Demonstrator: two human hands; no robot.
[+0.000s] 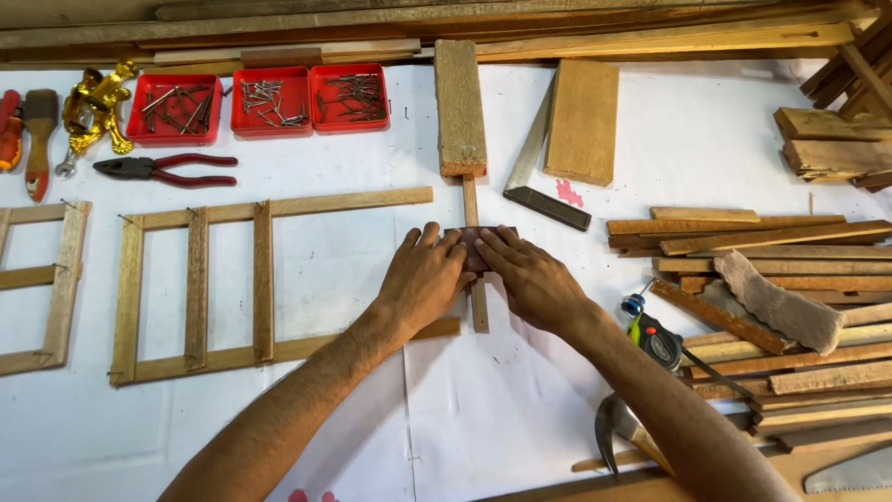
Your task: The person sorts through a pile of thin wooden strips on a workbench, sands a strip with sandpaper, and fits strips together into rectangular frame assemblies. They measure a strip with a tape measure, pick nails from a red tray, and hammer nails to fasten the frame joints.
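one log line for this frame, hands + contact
left hand: pressing dark block | right hand: pressing same block | block: across thin wood strip | nearby: slatted frame, hammer

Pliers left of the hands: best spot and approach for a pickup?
Take the pliers by the two red handles, which lie flat, close together and point right. Come from above and close across both handles near their middle. The dark jaws point left toward the gold clamp, so that end is more crowded.
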